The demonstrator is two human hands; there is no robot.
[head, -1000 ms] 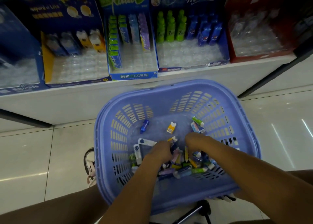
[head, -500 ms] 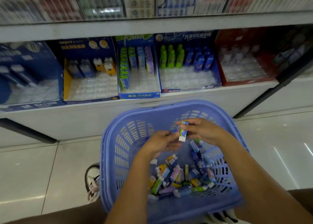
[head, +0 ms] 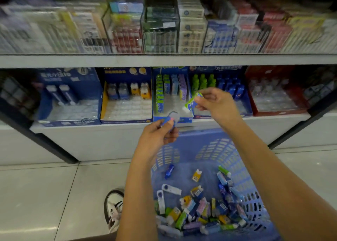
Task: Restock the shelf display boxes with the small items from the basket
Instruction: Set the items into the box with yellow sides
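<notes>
In front of the lower shelf (head: 91, 129), above the blue basket (head: 237, 160), I am holding one item in each hand. My right hand (head: 217, 105) is pinching a green-and-white eraser (head: 192, 103) by its upper end between thumb and fingertips, with the other fingers loosely bent. The eraser's white end is pointing down and left toward the centre display box (head: 172, 103), where matching green erasers (head: 160, 96) are standing in a column along the left side. I judge this end grip is leaving the lower part free to enter a slot of the box. My left hand (head: 156, 136) is gripping a blue item (head: 170, 120), fingers curled round it, just before the box's front edge; blur is hiding its exact type. I judge it is being kept ready as the next piece. The remaining small items (head: 200, 213) are lying heaped at the near end of the basket, below my forearms, which is keeping each reach short.
</notes>
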